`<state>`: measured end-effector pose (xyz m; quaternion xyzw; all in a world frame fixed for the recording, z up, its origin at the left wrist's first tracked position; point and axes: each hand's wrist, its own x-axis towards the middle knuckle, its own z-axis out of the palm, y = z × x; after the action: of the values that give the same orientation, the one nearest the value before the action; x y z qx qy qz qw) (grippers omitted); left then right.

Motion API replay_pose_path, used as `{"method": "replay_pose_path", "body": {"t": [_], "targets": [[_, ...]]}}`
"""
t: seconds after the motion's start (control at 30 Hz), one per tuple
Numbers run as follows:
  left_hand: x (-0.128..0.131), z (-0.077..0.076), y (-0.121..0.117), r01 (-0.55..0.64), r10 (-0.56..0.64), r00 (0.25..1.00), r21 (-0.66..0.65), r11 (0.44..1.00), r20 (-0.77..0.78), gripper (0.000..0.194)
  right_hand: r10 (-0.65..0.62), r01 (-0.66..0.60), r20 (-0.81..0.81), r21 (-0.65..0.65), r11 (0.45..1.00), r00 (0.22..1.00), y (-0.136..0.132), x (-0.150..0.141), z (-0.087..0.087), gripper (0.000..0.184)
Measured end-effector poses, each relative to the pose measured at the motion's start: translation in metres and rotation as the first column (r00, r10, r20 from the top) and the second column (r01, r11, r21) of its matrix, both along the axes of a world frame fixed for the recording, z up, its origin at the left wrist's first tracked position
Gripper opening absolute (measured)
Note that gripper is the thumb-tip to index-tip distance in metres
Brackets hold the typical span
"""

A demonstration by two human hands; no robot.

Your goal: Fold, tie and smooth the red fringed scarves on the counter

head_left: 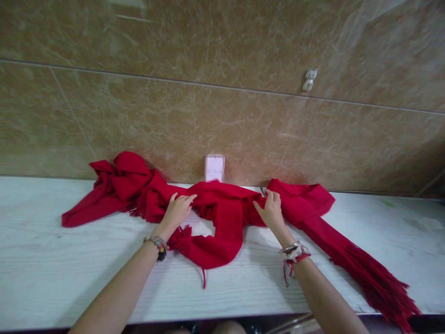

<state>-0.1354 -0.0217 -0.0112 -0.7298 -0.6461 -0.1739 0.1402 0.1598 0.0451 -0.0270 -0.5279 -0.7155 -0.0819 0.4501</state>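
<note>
The head camera looks forward and down from near above red cloth (229,222).

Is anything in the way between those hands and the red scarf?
Nothing visible. The left hand and right hand are both right at the scarf. The pale rectangle by the wall sits beyond it, not between.

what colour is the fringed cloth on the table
The cloth is plain red, best seen in the head view.
</note>
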Motion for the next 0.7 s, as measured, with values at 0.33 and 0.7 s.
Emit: {"method": "replay_pose_path", "body": {"t": [0.33, 0.7], "targets": [[-0.049, 0.059, -0.038, -0.589, 0.481, 0.794, 0.270, 0.762, 0.373, 0.029, 0.241, -0.241, -0.010, -0.083, 0.967, 0.971, -0.002, -0.003, 0.008, 0.007], [-0.019, 0.037, -0.012, 0.118, -0.141, 0.983, 0.184, 0.976, 0.118, 0.046, 0.349, -0.343, 0.046, -0.107, 0.933, 0.936, -0.014, -0.023, -0.003, 0.039]]}}
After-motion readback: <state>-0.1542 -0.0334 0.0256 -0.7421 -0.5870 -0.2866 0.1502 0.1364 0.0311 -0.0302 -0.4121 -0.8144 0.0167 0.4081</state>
